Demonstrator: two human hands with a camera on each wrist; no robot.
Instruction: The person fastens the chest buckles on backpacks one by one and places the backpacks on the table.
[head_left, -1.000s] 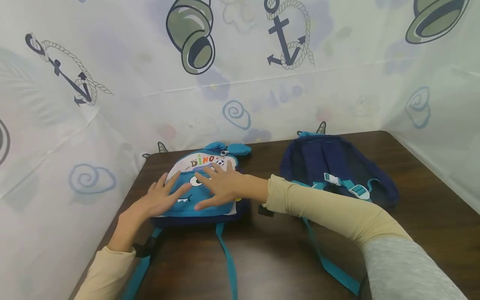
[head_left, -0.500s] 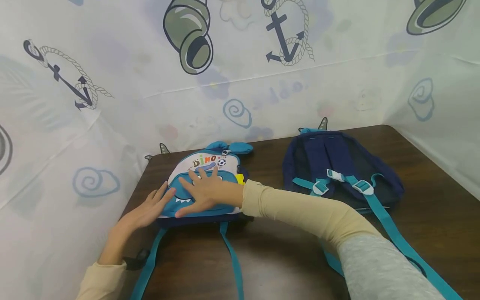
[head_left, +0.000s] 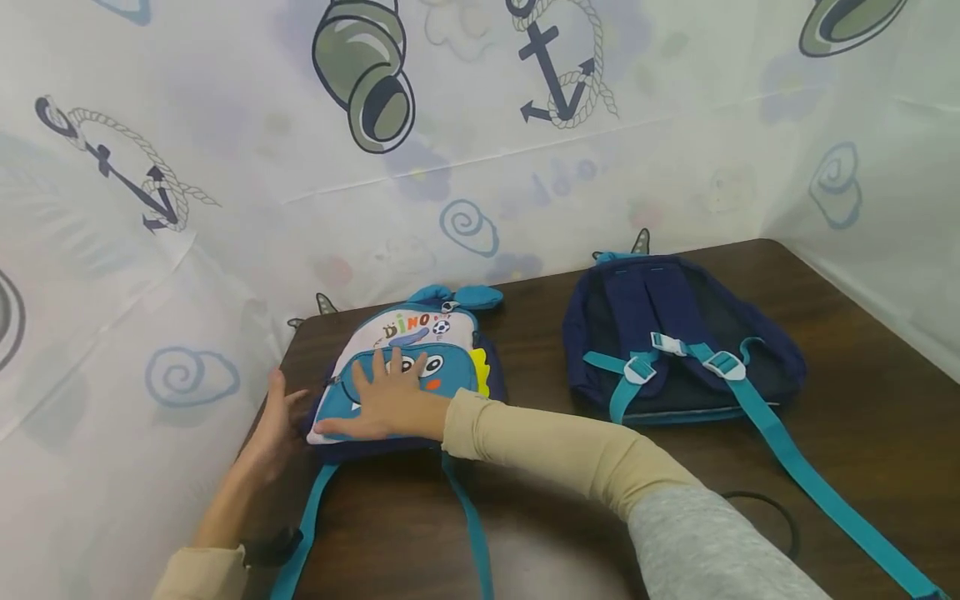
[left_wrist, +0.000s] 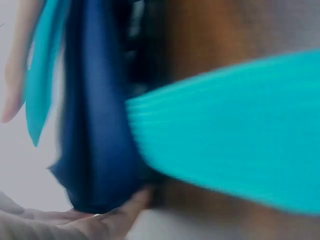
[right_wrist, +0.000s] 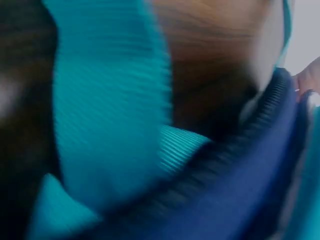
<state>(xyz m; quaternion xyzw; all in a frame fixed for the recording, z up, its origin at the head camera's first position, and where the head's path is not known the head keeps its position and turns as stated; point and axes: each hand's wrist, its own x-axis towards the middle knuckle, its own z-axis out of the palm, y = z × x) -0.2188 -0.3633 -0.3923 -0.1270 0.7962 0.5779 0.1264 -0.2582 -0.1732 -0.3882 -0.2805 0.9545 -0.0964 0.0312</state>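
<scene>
Here, dino backpack (head_left: 453, 379): lies front side up on the left half of the worktop (head_left: 532, 358), the "DINO" lettering toward the far edge.
Right hand (head_left: 390, 404): rests flat on the blue front pocket, palm down and fingers spread, gripping nothing; it covers part of the printed dinosaur face.
Left hand (head_left: 273, 429): loose, thumb and forefinger apart, at the lower left side of the dino backpack; the left wrist view shows fingers at the bag's navy side (left_wrist: 100, 125).
Turquoise straps (head_left: 477, 542): two run from the dino backpack's lower edge toward the wearer.
Navy backpack (head_left: 675, 317): lies back side up to the right, well apart from both hands, with white buckles (head_left: 667, 343).
Sleeves: beige over both forearms, grey higher on the right arm.
Backdrop (head_left: 300, 250): white, printed with anchors, shells and binoculars.
</scene>
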